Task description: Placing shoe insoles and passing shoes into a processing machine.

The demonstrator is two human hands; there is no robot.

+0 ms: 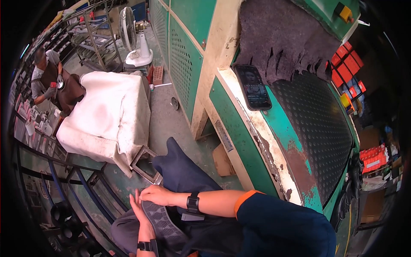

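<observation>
The left hand (138, 208) and right hand (156, 195) meet at the grey sole (162, 220)'s far end; whether either grip pinches, I cannot tell.

A shoe sole (165, 223) was in a seated person's lap, the left hand (138, 209) at its left edge and the right hand (157, 195) over its far end. To the right stood a machine (233, 122), a phone (253, 88) lying on its near left edge beside a mat (314, 115). A cloth-draped stand (112, 105) was ahead to the left, a co-worker (43, 77) on its far left and a fan (127, 30) behind it. Boxes (349, 63) lay beyond the machine, far right.
</observation>
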